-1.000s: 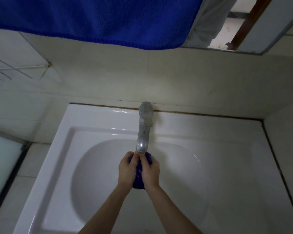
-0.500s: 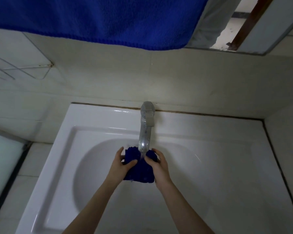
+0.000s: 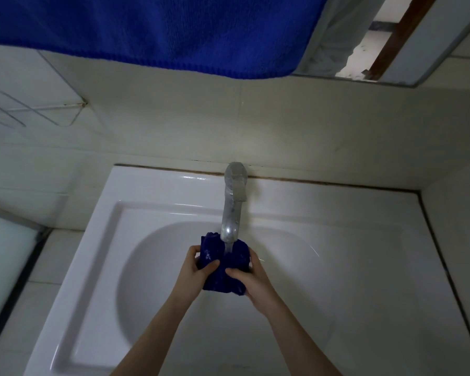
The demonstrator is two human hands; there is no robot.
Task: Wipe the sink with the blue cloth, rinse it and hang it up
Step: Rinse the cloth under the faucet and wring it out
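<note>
A small dark blue cloth (image 3: 223,264) is bunched up under the spout of the metal tap (image 3: 232,207), over the bowl of the white sink (image 3: 158,267). Water runs from the spout onto the cloth. My left hand (image 3: 197,270) grips the cloth's left side with the thumb across its front. Gripping its right side is my right hand (image 3: 251,279). Both forearms reach up from the bottom edge of the view.
A large blue towel (image 3: 152,31) hangs overhead across the top of the view. A wire rack (image 3: 33,109) is fixed to the tiled wall at the left. A mirror (image 3: 369,36) sits at the top right. Tiled walls close in behind and to the right.
One second ago both hands squeezed the cloth tight together under the spout. They then moved apart and spread it; now it is bunched again with more cloth showing.
</note>
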